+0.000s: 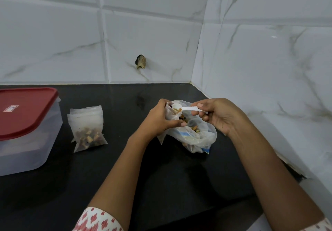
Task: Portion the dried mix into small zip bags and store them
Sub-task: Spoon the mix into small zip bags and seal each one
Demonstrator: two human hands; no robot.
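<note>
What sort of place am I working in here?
Probably a home kitchen corner: a black countertop meets marble-look wall tiles, and a red-lidded storage container stands beside a filled zip bag. The left hand grips a small bag, the right hand a white scoop.

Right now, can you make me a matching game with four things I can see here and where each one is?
Things:
1. white scoop
2. red-lidded box
3. filled small bag
4. open small bag

Places:
a. held by the left hand
b. far left of the counter
c. pinched by the right hand
d. beside the box, in no hand

Pairs: 1-c, 2-b, 3-d, 4-a.
</note>
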